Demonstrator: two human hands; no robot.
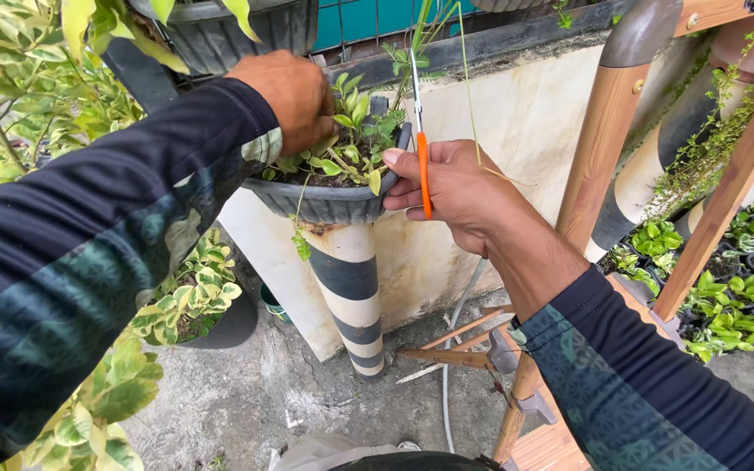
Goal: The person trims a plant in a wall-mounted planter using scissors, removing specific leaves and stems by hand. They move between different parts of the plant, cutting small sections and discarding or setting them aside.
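Reaching into grey pot [325, 202], left hand [294, 96] pinching leaves [351, 139], right hand [460, 187] gripping orange-handled scissors [421, 148] upright

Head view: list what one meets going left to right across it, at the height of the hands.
Variegated leafy shrub → left hand → grey pot of small green plants → orange-handled scissors → right hand → wooden post → trailing vine.

- Your scissors [423, 174] are showing orange handles.
- The pot [325, 202] is looking dark grey.
- The post [355, 296] is wearing cream and grey stripes.
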